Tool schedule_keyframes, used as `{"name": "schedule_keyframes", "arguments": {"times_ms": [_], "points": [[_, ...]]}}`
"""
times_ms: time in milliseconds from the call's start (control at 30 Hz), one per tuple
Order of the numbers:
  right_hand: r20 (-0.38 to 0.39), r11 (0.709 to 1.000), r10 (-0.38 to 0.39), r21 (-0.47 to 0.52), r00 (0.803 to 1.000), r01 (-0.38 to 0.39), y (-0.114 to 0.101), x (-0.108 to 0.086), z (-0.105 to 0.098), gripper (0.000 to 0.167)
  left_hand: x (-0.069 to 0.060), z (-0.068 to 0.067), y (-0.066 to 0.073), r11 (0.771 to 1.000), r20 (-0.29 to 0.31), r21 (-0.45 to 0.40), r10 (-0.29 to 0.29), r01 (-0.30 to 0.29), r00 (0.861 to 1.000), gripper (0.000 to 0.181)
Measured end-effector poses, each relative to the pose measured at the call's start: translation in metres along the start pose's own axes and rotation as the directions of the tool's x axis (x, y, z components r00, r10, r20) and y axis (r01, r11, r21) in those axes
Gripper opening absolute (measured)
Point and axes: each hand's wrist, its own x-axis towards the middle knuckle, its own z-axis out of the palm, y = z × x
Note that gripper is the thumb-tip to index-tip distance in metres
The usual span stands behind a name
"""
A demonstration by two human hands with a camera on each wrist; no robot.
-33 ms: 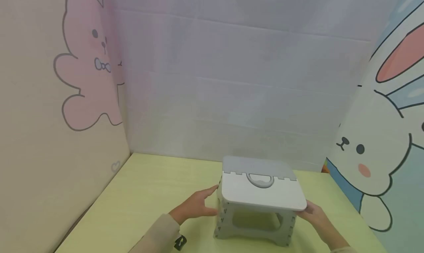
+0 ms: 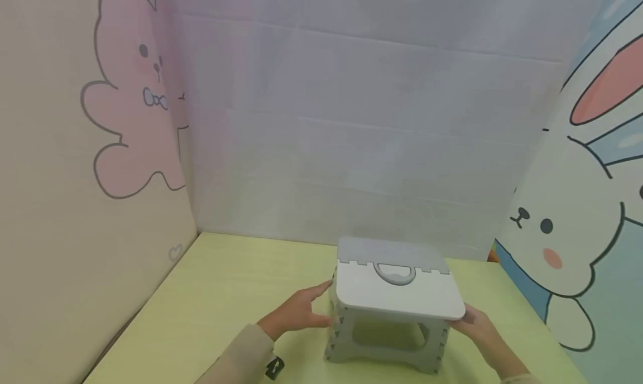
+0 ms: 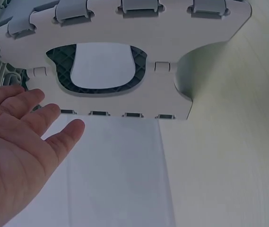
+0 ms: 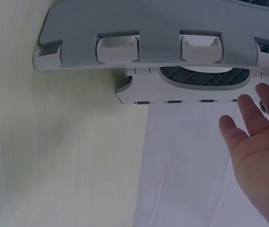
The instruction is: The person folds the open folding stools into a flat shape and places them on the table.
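A folding step stool [image 2: 397, 294] stands unfolded and upright on the table, its top part white, part grey, with a grey-rimmed handle in the middle. My left hand [image 2: 296, 313] is at its left side, thumb and fingers spread, fingertips by the side panel. At the right front corner of the top is my right hand [image 2: 477, 329], its fingers partly hidden by the edge. In the left wrist view, the relaxed left hand [image 3: 18, 146] lies beside the hinged leg panel [image 3: 110, 35]. Extended fingers of the right hand [image 4: 262, 156] show beneath the grey edge [image 4: 158, 40] in the right wrist view.
The pale yellow table [image 2: 241, 272] runs back to a white cloth wall [image 2: 351, 149]. Side walls carry a pink cartoon animal [image 2: 138, 127] and a white cartoon rabbit [image 2: 567, 261]. A small black piece [image 2: 274, 368] shows beside my left sleeve.
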Motion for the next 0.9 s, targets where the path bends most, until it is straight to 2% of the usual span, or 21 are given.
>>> {"name": "schedule_keyframes", "arguments": {"times_ms": [133,300,500,900], "points": [[-0.013,0.999,0.043,0.029,0.999,-0.043,-0.005,0.003,0.005,0.063,0.004,0.005,0.004,0.999,0.016,-0.039,0.001,0.000,1.000,0.084],[-0.018,0.998,0.035,0.044,0.999,-0.034,-0.006,0.003,0.006,0.062,0.007,0.009,0.006,0.998,0.028,-0.061,0.006,-0.004,1.000,0.085],[-0.047,1.000,-0.003,0.012,0.999,0.003,-0.005,0.004,0.006,0.052,0.011,0.012,0.005,0.993,0.031,-0.103,0.057,-0.054,0.998,0.086],[-0.118,1.000,0.004,-0.016,0.993,-0.006,-0.002,0.003,0.010,0.050,0.010,0.018,0.014,0.989,0.019,-0.111,0.097,-0.094,0.995,0.077]]}}
